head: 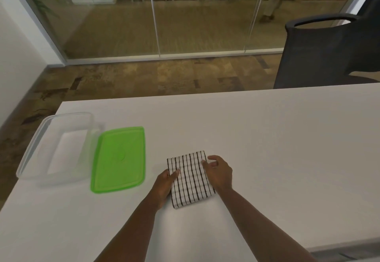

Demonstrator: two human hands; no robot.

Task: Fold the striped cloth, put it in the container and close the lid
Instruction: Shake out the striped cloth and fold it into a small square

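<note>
The white bench (267, 138) runs from a far edge, beyond which patterned floor shows, down to the bottom of the view, and most of its right half lies bare, giving wide room there. The striped cloth (190, 178), folded into a compact rectangle with black lines on white, lies flat on the bench near the middle, well clear of every edge. The left hand (164, 187) grips the cloth's left side, thumb on top and fingers out of sight beneath or beside it; the right hand (219, 172) rests at the right side with fingers curled against the fold, and whether it pinches the cloth or only presses it I cannot tell. To the left, apart from the cloth, the green lid (118, 160) lies flat on the bench, and just beside it stands the clear container (41, 144), open on top, its left rim close to the bench's left edge. Nothing lies between the cloth and the lid. A dark chair (320, 56) stands past the far right edge, in front of a glass wall (156, 14). The container's walls are faint and blurred, and both forearms are cut off at the bottom.
</note>
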